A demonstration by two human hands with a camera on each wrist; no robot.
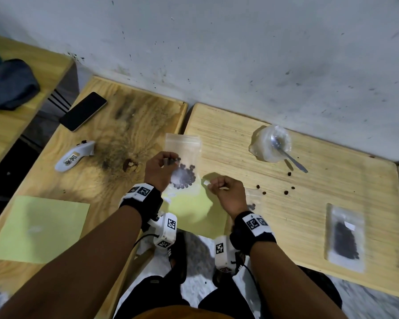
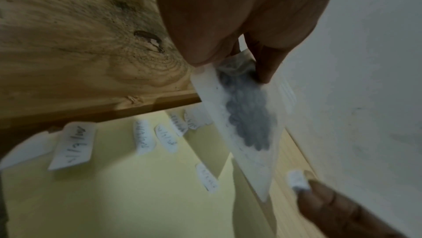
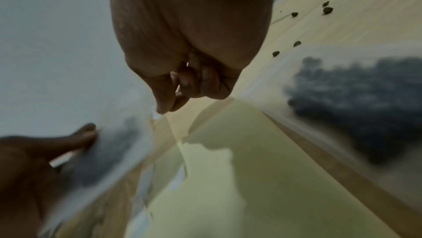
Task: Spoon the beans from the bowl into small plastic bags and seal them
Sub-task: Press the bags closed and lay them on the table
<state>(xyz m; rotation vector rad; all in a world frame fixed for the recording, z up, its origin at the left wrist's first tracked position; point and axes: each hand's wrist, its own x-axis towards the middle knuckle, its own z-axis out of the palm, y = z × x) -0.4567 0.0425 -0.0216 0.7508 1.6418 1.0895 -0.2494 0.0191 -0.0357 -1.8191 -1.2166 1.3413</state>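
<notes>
Surroundings, referenced to the yellow sheet (image 1: 194, 210) lying across the gap between two wooden tables (image 1: 286, 203): left of it lie a second yellow sheet (image 1: 39, 229), a white controller (image 1: 74, 156) and a dark phone (image 1: 83, 111). Beyond it to the right stands the clear bowl (image 1: 270, 143) with a spoon (image 1: 288, 155) leaning in it, handle over the rim; bean content of the bowl cannot be confirmed. Loose beans (image 1: 286, 192) lie scattered between bowl and sheet. Far right of the sheet lies a filled bag (image 1: 345, 238), flat, with a small white label on it. Handwritten paper labels (image 2: 143, 136) sit on the sheet; their text is blurred. Another bag just right of the sheet is largely hidden by the right wrist.

Left hand (image 1: 160, 168) pinches the plastic bag (image 1: 183, 157) above the sheet's far edge; dark beans are gathered in its lower part. Seal state of the bag cannot be determined. Right hand (image 1: 226, 192), fingers curled, pinches a small white label (image 1: 206, 182) beside that bag
</notes>
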